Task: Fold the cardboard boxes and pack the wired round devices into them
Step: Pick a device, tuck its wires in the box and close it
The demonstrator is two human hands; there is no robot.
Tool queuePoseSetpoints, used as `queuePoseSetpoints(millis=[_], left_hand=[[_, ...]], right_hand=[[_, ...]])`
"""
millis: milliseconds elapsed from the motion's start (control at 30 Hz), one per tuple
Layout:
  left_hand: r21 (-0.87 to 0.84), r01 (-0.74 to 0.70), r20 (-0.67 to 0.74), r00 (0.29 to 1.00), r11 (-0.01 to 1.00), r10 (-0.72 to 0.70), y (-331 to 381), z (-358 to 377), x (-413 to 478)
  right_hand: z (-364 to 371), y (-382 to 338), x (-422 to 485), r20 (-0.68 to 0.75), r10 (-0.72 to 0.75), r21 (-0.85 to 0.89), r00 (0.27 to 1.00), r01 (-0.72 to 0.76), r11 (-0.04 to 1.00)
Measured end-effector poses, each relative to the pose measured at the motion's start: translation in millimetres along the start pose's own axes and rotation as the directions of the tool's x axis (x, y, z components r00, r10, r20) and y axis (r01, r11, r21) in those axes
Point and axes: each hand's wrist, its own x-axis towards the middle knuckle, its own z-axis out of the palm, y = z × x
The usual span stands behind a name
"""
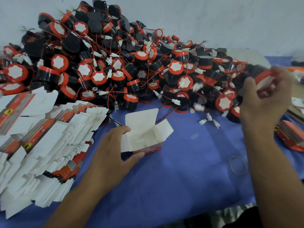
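Covering the worktop (172, 178) is a blue cloth, wrinkled, w/ a pale grey-white wall (230, 18) rising right behind the far edge. Heaped along that far edge, wall to mid-surface, is a big pile of round devices (115, 63): black bodies, red caps, white centre labels, thin red/black wires w/ white plugs tangled thru.

At the left edge sits a fanned stack of flat box blanks (41, 145), white insides up, red/grey print showing at the borders. Folded box (144, 137) stands near the worktop's middle, just in front of the pile, top flaps open, inside white and bare.

Left hand (113, 155) grips that box's left end, thumb on the near side, fingers curled over the far side.

Right hand (264, 102) is raised over the right edge, blurred, fingers partly curled round one device (264, 79); red cap and white face visible, grip detail not clear.

Packed red boxes (291, 137) lie at the right edge, beside the right wrist. A thin rubber band (238, 165) lies flat on the cloth near the right forearm. Near edge: striped fabric, unclear what.
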Motion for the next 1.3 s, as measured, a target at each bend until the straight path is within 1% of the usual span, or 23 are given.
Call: queuePoseSetpoints(millis=[33,67,100,200,267,300,333,367,433,467,500,533,600,667,733,833,1000,1067,1100,1133,1200,1233,1300], left_hand=[[0.000,0.000,0.003,1.000,1.000,0.000,-0.2,0.0,-0.6],[-0.001,0.001,0.007,1.000,1.000,-0.001,-0.3,-0.2,-1.4],[-0.001,0.001,0.012,1.000,1.000,-0.001,-0.5,-0.4,-1.9],[-0.009,0.006,0.025,1.000,1.000,-0.006,-0.5,0.1,-1.2],[0.000,0.016,0.032,0.999,1.000,-0.016,-0.4,1.7,0.0],[0.008,0.020,0.033,0.999,1.000,-0.020,-0.2,2.8,0.7],[0.011,0.023,0.031,0.999,1.000,-0.023,0.5,3.7,1.3],[0.007,0.025,0.026,0.999,1.000,-0.025,1.4,4.2,2.0],[-0.007,-0.002,0.018,1.000,1.000,0.003,4.1,4.1,4.0],[-0.016,-0.028,0.022,0.999,0.999,0.028,4.7,3.9,4.8],[-0.032,-0.046,0.027,0.999,0.998,0.047,4.6,3.7,5.3],[-0.050,-0.049,0.031,0.998,0.998,0.051,3.9,3.3,5.5],[-0.067,-0.028,0.042,0.999,0.997,0.031,1.7,2.6,5.4],[-0.032,-0.037,0.061,0.997,0.999,0.039,0.2,1.6,5.1],[0.028,-0.098,0.099,0.991,0.995,0.095,0.8,-0.7,5.0],[0.020,-0.211,0.115,0.971,0.977,0.208,0.1,-2.1,1.5],[-0.157,-0.179,0.086,0.977,0.971,0.194,7.4,-2.1,2.1],[-0.176,-0.156,0.102,0.979,0.972,0.176,10.2,-0.8,4.8],[-0.174,-0.137,0.109,0.982,0.975,0.157,11.0,-1.1,6.0],[-0.165,-0.124,0.112,0.983,0.979,0.143,11.7,-2.0,7.5],[-0.143,-0.133,0.130,0.980,0.981,0.152,13.7,-4.7,11.2],[-0.138,-0.148,0.147,0.975,0.979,0.168,15.8,-6.3,13.0],[-0.102,-0.197,0.181,0.960,0.975,0.213,20.3,-8.2,16.3]], right_hand=[[-2.1,-6.8,-1.4,0.013,-0.058,0.066,0.998,0.057,0.996],[-3.2,-16.0,-3.7,0.041,-0.079,0.157,0.996,0.071,0.985],[-3.3,-26.6,-6.7,0.078,-0.066,0.246,0.995,0.045,0.968],[2.3,-60.9,-23.7,0.222,0.034,0.407,0.974,-0.125,0.905],[7.1,-78.3,-40.4,0.408,0.055,0.425,0.911,-0.243,0.872],[9.3,-84.7,-49.9,0.528,0.017,0.412,0.849,-0.273,0.870],[10.6,-89.9,-60.8,0.652,-0.052,0.383,0.757,-0.269,0.884],[11.8,-93.4,-72.8,0.763,-0.124,0.338,0.635,-0.227,0.913],[15.0,-94.2,-96.6,0.900,-0.209,0.233,0.382,-0.018,0.972],[17.6,-92.4,-105.7,0.930,-0.225,0.203,0.291,0.105,0.974],[20.1,-90.2,-111.6,0.944,-0.232,0.188,0.235,0.196,0.962],[22.0,-88.4,-114.3,0.947,-0.241,0.184,0.211,0.259,0.948],[23.7,-85.2,-114.6,0.934,-0.269,0.170,0.235,0.368,0.914],[24.2,-81.4,-113.7,0.930,-0.268,0.134,0.252,0.448,0.884],[25.3,-78.8,-115.2,0.949,-0.222,0.088,0.223,0.491,0.867],[29.1,-73.5,-117.9,0.975,-0.146,0.049,0.167,0.481,0.875],[31.1,-71.1,-120.3,0.987,-0.090,0.001,0.136,0.548,0.836],[30.3,-73.5,-119.1,0.987,-0.105,0.018,0.123,0.564,0.826],[29.5,-75.8,-117.9,0.981,-0.141,0.050,0.135,0.527,0.848],[28.4,-80.1,-116.5,0.970,-0.190,0.103,0.154,0.447,0.888],[27.2,-91.8,-115.2,0.943,-0.271,0.223,0.192,0.241,0.945],[27.5,-97.1,-116.3,0.932,-0.295,0.268,0.209,0.149,0.952],[29.5,-106.1,-120.8,0.892,-0.349,0.338,0.288,0.090,0.937]])
